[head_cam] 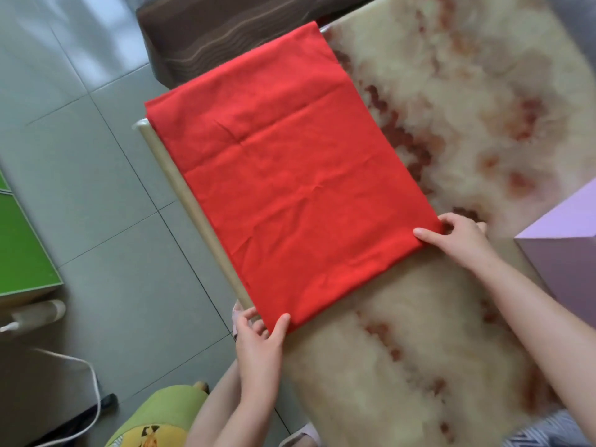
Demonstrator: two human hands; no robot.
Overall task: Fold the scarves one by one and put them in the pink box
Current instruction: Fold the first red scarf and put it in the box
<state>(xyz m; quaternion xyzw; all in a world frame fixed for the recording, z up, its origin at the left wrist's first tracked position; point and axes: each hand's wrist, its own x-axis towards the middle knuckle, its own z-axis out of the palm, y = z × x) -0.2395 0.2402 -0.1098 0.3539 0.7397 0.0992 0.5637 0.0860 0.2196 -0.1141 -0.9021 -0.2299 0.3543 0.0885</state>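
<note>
Nearest, on the near-left side of the scarf, a round green cushioned stool [167, 411] stands on the grey tiled floor [80, 140], with one white cable [93, 382] curving across the tiles beside it.

One flat red cloth scarf [290, 175], folded to a rectangle, lies on the cream-and-rust marbled counter [403, 350]. Two hands hold its near edge. The left hand [258, 346] has a closed grip on the near-left corner, thumb on top of the cloth and fingers tucked under it at the counter's edge. The right hand [458, 240] pinches the near-right corner, thumb flat on the cloth and fingers curled at the corner.

The scarf's left side runs just inside the counter's rounded pale edge strip [190, 208], which shows as a narrow band beside it. Its far-left corner hangs over that edge. Bare counter lies open on the near side of the scarf, between the forearms, and a wider stretch lies open to the right of it.

To the right of the scarf, just beyond the right hand, stands one pale pink cardboard box [561, 253], cut off by the frame, apart from the cloth.

Well to the left of the scarf, across the tiles, is one green-topped cabinet [22, 250]. The scarf's far edge reaches the counter's far end, where a brown striped cushion [209, 33] lies behind it.
</note>
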